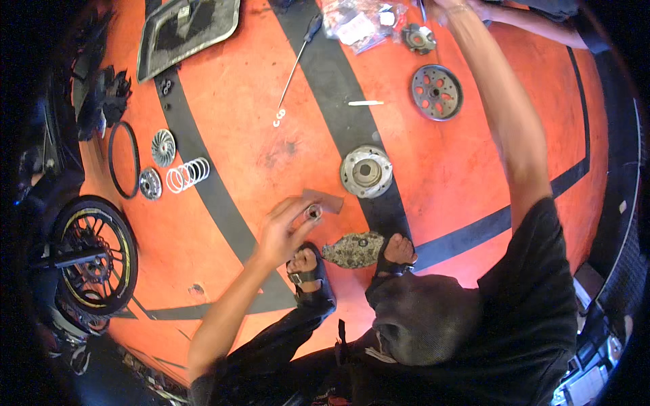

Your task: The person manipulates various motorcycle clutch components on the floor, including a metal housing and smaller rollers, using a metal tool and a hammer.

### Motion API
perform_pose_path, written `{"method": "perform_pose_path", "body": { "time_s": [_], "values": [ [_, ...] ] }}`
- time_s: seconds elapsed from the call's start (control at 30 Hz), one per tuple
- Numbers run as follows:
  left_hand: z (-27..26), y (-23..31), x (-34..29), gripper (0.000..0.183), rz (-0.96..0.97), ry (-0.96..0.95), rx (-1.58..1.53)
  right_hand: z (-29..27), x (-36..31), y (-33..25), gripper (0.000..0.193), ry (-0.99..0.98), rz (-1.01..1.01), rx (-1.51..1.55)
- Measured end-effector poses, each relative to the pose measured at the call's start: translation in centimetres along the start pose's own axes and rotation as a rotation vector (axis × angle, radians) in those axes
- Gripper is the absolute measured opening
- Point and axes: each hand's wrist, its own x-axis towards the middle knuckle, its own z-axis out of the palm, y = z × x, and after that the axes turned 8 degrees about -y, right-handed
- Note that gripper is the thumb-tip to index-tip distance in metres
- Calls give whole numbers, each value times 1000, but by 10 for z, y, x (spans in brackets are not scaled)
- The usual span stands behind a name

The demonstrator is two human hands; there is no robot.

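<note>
My left hand point(279, 231) is closed around a small hollow metal cylinder point(313, 212), its open end facing up. A flat brown piece point(328, 201), like sandpaper, lies against the fingers. Just to the right, on the orange floor, is a round metal clutch part point(366, 172) with a hole in its centre. Below it, between my sandalled feet, sits a rough, grimy oval plate point(353, 250). My right arm stretches to the far right, where my right hand point(447, 5) is cut off by the upper edge and its fingers are hidden. Near it are a clutch bell point(436, 93) and a small metal hub point(418, 39).
Far left lie a black belt point(124, 160), a finned pulley disc point(163, 148), a second disc point(150, 183) and a white coil spring point(188, 176). A wheel point(95, 255) stands nearer. Beyond are a screwdriver point(300, 61), plastic bags point(359, 24), a tray-like cover point(188, 34) and another person's arm point(531, 21).
</note>
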Motion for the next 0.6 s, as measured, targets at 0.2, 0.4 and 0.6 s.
{"method": "perform_pose_path", "body": {
  "time_s": [0.2,0.4,0.6],
  "values": [
    [117,-16,76,35,69,246,-305,29,-220,-33,40,-103,-367,344],
    [146,-25,95,36,183,277,-25,-7,-391,-42,36,59,-646,-401],
    [153,-9,109,33,267,271,-28,7,-452,40,27,432,-345,-403]
  ]
}}
